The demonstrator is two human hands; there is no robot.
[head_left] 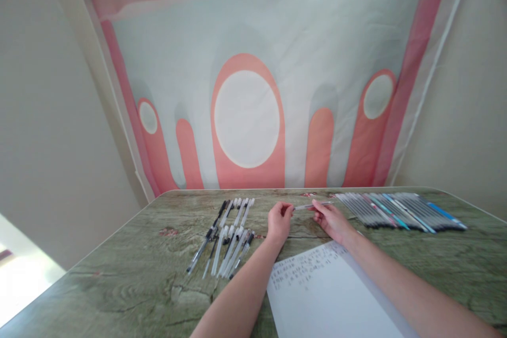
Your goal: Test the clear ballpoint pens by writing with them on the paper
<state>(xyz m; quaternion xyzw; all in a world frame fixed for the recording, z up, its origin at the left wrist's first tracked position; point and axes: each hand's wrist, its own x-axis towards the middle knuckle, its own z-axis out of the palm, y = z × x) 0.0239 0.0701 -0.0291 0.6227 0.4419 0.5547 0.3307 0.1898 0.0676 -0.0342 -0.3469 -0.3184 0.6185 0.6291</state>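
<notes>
My left hand point(280, 220) pinches one end of a slim, mostly clear pen point(303, 207), where a dark bit shows at the fingertips. The thumb and fingers of my right hand point(330, 220) close on the same pen farther along, and its thin end sticks out to the right. The pen lies nearly level above the table. Below my hands is a white sheet of paper point(325, 296) with rows of handwriting near its top, partly covered by my right forearm. Whether the pen is whole or only a part is too small to tell.
On the left lies a loose group of clear and black pens or pen parts point(233, 248), with more clear ones point(241, 212) behind. A neat row of pens point(396, 211), mostly grey with some blue, teal and pink, lies right. The wood-patterned table point(130, 269) meets a printed backdrop point(301, 37).
</notes>
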